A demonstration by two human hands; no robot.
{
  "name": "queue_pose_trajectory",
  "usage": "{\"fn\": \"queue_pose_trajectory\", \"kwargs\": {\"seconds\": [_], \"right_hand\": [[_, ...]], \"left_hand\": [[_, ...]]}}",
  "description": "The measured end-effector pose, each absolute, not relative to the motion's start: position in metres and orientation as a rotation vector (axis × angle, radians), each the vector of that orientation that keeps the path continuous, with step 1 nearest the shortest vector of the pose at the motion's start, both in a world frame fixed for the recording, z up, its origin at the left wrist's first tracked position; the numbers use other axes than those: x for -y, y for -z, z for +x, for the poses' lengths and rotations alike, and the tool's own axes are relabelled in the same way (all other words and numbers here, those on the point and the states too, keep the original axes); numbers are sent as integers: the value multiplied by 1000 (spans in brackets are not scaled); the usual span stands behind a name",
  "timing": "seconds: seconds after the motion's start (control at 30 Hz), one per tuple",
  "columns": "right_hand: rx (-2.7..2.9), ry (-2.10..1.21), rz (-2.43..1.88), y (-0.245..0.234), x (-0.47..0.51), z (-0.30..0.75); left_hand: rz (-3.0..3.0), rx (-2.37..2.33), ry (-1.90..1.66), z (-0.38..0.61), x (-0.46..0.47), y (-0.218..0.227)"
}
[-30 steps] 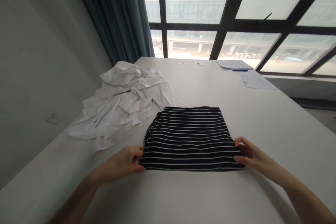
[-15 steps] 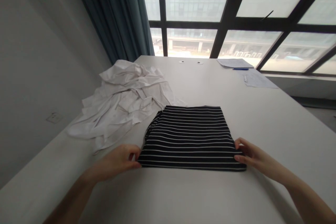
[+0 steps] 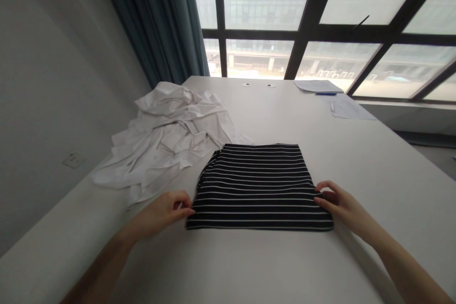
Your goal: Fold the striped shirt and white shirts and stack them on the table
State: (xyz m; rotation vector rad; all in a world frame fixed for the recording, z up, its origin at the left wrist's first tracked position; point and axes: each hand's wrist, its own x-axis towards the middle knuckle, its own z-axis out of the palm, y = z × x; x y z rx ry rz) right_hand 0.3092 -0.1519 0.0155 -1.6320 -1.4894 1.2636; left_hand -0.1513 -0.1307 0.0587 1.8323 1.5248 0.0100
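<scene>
Crumpled white cotton shirt (image 3: pixel 171 137), deep creases, heaped at left on white table (image 3: pixel 374 166). My left hand (image 3: pixel 160 213) curled narrow, touching near-left corner of folded black knit cloth with thin white stripes (image 3: pixel 260 190), flat rectangle mid-table, just beside shirt. My right hand (image 3: pixel 338 204) narrow at cloth's right edge, touching; grip on either side hard to tell.
</scene>
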Motion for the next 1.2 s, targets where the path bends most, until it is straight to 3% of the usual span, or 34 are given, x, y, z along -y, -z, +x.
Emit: {"fn": "queue_pose_trajectory", "kwargs": {"seconds": [0.13, 0.43, 0.77, 1.2], "right_hand": [[1595, -1199, -1664, -19, 153, 314], [1843, -555, -1734, -32, 124, 312], [1667, -597, -1835, -12, 20, 300], [1519, -608, -1567, 1, 5, 300]], "left_hand": [[1830, -1508, 19, -156, 130, -57], [1995, -1565, -351, -135, 89, -72], [2257, -1651, -591, -69, -18, -30], [2138, -1605, -803, -64, -25, -14]]}}
